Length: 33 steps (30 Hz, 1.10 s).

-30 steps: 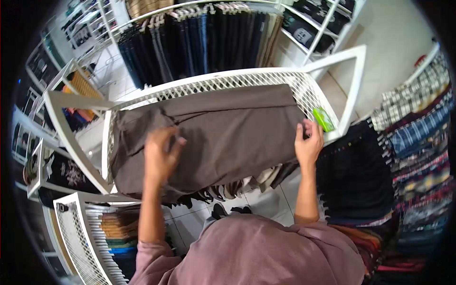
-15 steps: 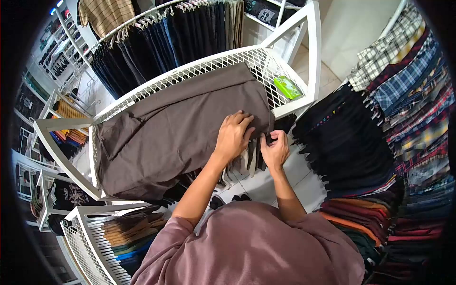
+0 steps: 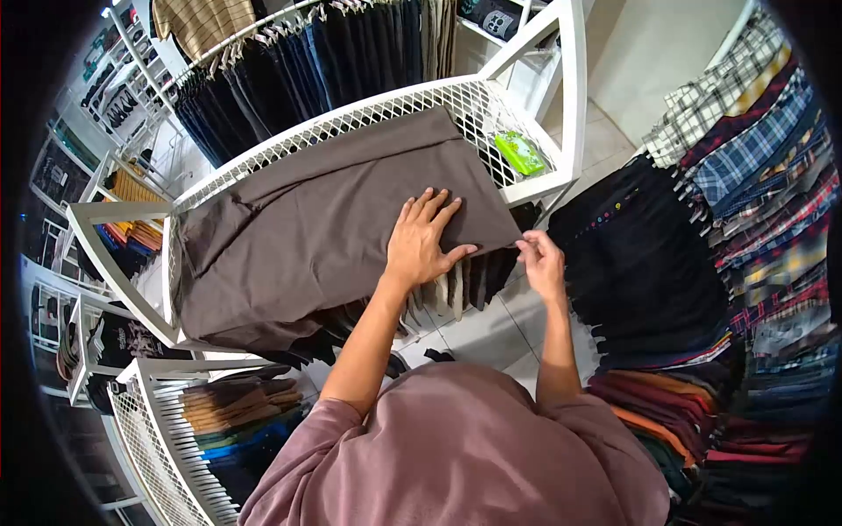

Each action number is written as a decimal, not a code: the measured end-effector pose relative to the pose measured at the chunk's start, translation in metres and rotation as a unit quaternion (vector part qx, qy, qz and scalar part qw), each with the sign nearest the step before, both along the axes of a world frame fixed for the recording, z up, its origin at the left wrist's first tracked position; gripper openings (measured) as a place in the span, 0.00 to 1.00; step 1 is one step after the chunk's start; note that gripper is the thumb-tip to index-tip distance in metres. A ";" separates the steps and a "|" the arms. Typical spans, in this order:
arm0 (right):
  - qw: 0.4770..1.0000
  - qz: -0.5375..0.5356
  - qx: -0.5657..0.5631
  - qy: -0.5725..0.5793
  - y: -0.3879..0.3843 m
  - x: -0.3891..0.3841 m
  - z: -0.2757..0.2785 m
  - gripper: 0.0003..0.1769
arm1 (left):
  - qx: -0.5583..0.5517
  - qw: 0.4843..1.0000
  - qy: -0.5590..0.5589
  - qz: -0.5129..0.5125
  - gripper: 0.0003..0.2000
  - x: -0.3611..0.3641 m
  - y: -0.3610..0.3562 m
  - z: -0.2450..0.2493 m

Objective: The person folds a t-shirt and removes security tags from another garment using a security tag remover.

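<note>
A dark brown-grey garment [image 3: 324, 206], probably trousers by its long flat shape, lies spread over a white mesh rack top [image 3: 351, 120]. My left hand [image 3: 421, 237] rests flat on the cloth near its right end, fingers spread. At the garment's near right corner my right hand [image 3: 541, 261] pinches the edge between thumb and fingers. The corner is drawn out to a point past the rack's front edge. A green plastic packet [image 3: 519, 153] sits in the mesh at the right end, beyond the garment.
Dark trousers [image 3: 298, 74] hang on a rail behind the rack. Black garments [image 3: 645, 263] and plaid shirts [image 3: 750, 167] hang at the right. A second white rack [image 3: 162, 438] with folded-looking brown clothes stands at the lower left. Tiled floor [image 3: 478, 337] shows below.
My right hand has moved right, pulling the garment's corner outward and flattening that end. My left hand has shifted slightly left, and its fingers have spread on the cloth.
</note>
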State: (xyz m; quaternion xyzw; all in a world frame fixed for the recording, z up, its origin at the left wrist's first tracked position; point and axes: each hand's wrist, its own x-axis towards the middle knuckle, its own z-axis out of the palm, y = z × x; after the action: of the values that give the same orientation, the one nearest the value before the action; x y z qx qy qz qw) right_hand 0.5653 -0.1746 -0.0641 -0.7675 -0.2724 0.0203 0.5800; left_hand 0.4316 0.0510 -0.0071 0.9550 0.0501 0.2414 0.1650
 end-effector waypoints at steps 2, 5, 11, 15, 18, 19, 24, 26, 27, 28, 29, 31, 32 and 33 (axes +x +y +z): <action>0.996 0.043 -0.040 0.064 -0.004 0.008 -0.003 0.10 | 0.004 1.000 0.010 0.003 0.43 0.001 -0.002 0.000; 0.963 0.115 0.120 0.214 0.006 0.019 -0.031 0.11 | 0.024 0.999 0.026 0.013 0.47 0.001 -0.003 0.000; 0.861 0.175 0.261 0.401 0.020 -0.008 -0.017 0.15 | 0.022 0.999 0.035 0.006 0.49 -0.001 -0.006 0.004; 0.904 0.120 0.245 0.328 0.021 -0.015 -0.002 0.21 | 0.045 0.999 0.011 -0.009 0.44 -0.003 -0.021 0.000; 0.925 0.098 0.236 0.283 0.025 -0.023 0.003 0.20 | 0.063 0.997 -0.031 -0.045 0.30 -0.001 -0.038 -0.016; 0.931 0.080 0.236 0.268 0.026 -0.024 0.004 0.20 | 0.070 0.996 -0.044 -0.034 0.22 0.001 -0.043 -0.019; 0.952 0.065 0.230 0.190 0.026 -0.023 0.016 0.21 | 0.038 0.995 -0.096 0.000 0.11 -0.001 -0.046 -0.002; 0.956 0.053 0.236 0.167 0.028 -0.016 0.013 0.21 | -0.052 0.991 -0.120 -0.002 0.10 0.001 -0.043 0.006; 0.962 0.047 0.229 0.137 0.031 -0.017 0.019 0.20 | -0.050 0.987 -0.153 0.013 0.08 0.001 -0.043 0.016; 0.968 0.041 0.222 0.107 0.033 -0.020 0.025 0.19 | -0.049 0.987 -0.153 0.013 0.08 0.001 -0.043 0.023; 0.979 0.026 0.185 0.085 0.035 -0.024 0.032 0.19 | -0.143 0.982 -0.116 0.045 0.09 0.001 -0.044 0.028; 0.990 0.005 0.135 0.044 0.044 -0.033 0.038 0.20 | -0.272 0.952 -0.130 0.057 0.10 0.006 -0.040 0.026; 0.993 0.008 0.121 -0.009 0.049 -0.036 0.042 0.20 | -0.271 0.952 -0.132 0.057 0.10 0.006 -0.039 0.026; 0.992 0.008 0.123 -0.010 0.054 -0.039 0.042 0.20 | -0.294 0.945 -0.131 0.055 0.11 0.006 -0.037 0.026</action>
State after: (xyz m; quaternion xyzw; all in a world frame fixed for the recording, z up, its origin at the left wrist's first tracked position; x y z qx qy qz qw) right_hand 0.5262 -0.1208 -0.0217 -0.6886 -0.2843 -0.0162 0.6669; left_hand 0.4376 0.0137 0.0191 0.8198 0.1494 0.3477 0.4299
